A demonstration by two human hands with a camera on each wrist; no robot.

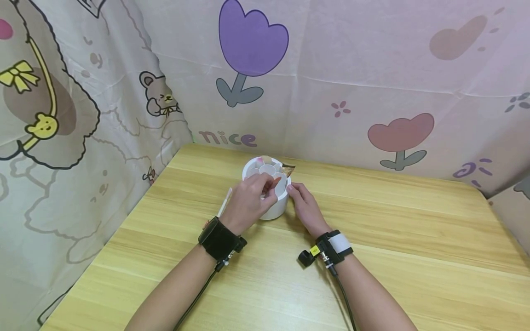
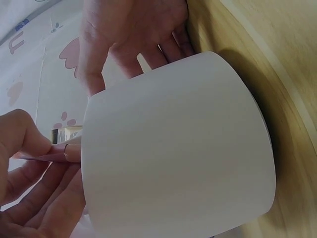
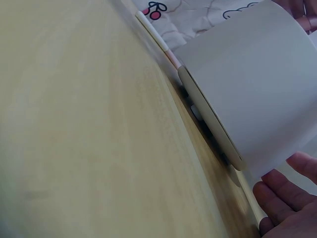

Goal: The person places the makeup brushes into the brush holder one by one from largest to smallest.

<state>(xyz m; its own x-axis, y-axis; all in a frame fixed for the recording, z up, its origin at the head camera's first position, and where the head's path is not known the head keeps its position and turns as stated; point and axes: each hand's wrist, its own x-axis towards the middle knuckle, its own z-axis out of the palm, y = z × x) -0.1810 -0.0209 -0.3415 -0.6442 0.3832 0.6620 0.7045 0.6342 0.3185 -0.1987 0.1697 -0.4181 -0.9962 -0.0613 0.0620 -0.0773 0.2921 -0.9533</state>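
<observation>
A round white desk organizer (image 1: 274, 212) with several compartments stands on the table. Over its open top, my left hand (image 1: 251, 197) pinches a slim pinkish item (image 2: 58, 153) between thumb and fingers. Its lower end is hidden behind the organizer's rim, and its kind is unclear. On the organizer's right side, my right hand (image 1: 307, 209) touches the white wall with extended fingers (image 3: 282, 191). A brown-and-gold piece (image 1: 288, 170) sticks out at the back right of the organizer, and a pink and beige item (image 1: 264, 160) shows at its back.
A thin white stick (image 1: 225, 202), like a pen, lies on the wooden table (image 1: 397, 230) left of the organizer. Behind the table hangs a printed curtain (image 1: 323, 55). Cables (image 1: 345, 299) run from both wrist cameras along the forearms.
</observation>
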